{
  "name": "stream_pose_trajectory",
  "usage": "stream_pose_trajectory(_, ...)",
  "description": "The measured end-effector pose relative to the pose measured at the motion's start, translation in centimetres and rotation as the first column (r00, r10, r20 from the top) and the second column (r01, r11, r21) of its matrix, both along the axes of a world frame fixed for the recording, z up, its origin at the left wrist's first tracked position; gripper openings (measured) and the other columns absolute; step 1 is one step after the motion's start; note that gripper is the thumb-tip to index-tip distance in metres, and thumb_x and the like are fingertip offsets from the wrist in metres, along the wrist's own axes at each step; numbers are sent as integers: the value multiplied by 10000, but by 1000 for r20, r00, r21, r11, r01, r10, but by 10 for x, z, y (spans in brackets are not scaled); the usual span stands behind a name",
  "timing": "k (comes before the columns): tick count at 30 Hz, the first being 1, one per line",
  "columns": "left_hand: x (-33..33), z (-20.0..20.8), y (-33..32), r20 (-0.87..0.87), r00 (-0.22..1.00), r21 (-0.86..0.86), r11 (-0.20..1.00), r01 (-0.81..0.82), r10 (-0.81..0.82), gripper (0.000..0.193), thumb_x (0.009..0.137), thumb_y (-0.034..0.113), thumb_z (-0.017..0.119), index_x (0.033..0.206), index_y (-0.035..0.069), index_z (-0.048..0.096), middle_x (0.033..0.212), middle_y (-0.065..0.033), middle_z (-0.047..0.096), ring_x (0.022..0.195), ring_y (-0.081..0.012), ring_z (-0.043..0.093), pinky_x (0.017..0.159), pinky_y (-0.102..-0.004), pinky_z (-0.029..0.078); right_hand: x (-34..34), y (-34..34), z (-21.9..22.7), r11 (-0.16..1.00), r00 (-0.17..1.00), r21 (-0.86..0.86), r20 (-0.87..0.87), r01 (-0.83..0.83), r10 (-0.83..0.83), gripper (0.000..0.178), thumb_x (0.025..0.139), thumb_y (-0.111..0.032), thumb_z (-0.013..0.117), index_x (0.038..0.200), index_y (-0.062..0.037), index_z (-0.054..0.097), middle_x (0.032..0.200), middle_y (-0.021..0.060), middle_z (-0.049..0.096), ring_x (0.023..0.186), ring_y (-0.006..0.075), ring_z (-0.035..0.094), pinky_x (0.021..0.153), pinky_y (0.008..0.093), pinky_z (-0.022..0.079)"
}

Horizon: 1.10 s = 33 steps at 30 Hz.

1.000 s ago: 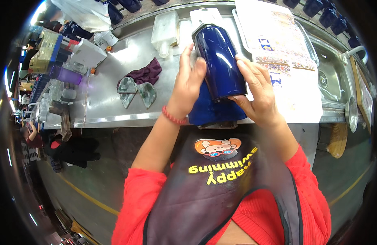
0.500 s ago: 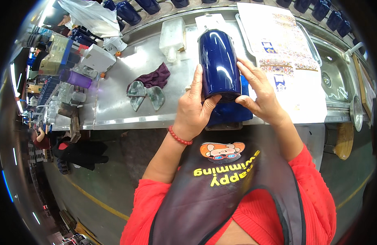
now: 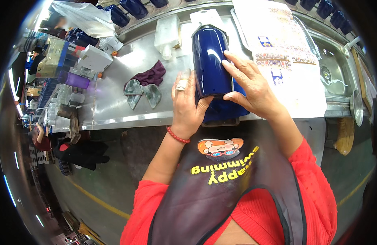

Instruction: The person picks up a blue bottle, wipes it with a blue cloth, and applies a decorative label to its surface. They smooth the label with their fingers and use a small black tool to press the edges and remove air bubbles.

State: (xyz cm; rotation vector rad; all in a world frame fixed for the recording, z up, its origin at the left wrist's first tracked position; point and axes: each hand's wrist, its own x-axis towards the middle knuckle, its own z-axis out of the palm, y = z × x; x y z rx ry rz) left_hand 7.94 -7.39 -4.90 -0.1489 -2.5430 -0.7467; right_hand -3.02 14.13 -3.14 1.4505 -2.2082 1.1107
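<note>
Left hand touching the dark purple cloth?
Apart. The head view shows a strip of bare steel counter between the left hand and the dark purple cloth.

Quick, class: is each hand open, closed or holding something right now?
Left hand: open, fingers extended beside the blue cylinder, thumb at its near end.
Right hand: open, fingertips on its right side.

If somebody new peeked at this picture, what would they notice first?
Probably the shiny dark blue cylinder near the top middle, between the left hand and the right hand. Next might come the bright white printed paper to its right, beside the metal sink. Lower down, the cartoon face with goggles stands out on the dark apron, with a red sleeve at each side.
</note>
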Motion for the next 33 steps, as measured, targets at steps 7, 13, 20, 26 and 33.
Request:
stream_pose_trajectory(7,1,-20,-6,100,995,-33,999,28,-24,854,985,552,593,1495,-106,399,1415,-304,531,1385,-496,425,1180,-568,249,-12,18,-12,1000,999,1,47,-4,4,601,902,-239,750,1419,1,560,1501,190,523,1319,386,527,1105,454,427)
stream_pose_trajectory(13,3,-15,-4,106,994,-9,1000,6,-5,905,954,494,669,1526,-112,318,1434,-321,501,1386,-481,431,1189,-553,241,-20,47,-30,989,986,44,87,142,-145,464,947,-127,695,1375,13,585,1446,199,564,1311,382,539,1110,446,425)
stream_pose_trajectory(20,-1,23,12,3,998,-86,995,57,-57,858,899,334,774,1519,-89,357,1494,-326,454,1395,-478,435,1173,-517,311,-39,84,-26,955,955,111,77,277,-286,343,918,-12,668,1259,16,650,1303,186,628,1205,372,587,1023,424,485)
stream_pose_trajectory(26,-13,58,66,118,939,425,871,246,-322,427,970,135,643,1354,-46,598,1338,-261,605,1151,-339,632,1017,-397,486,-79,123,-25,903,929,236,3,359,-370,263,942,-54,647,1197,-10,692,1189,172,651,1145,354,603,1000,413,499)
stream_pose_trajectory(33,-73,21,94,271,811,717,671,188,-518,416,1041,-22,482,1452,-81,471,1554,-181,428,1349,-290,526,1092,-390,468,-106,135,-29,768,871,497,45,405,-489,236,883,-91,598,1080,-39,718,1152,169,666,1112,350,616,953,432,525)
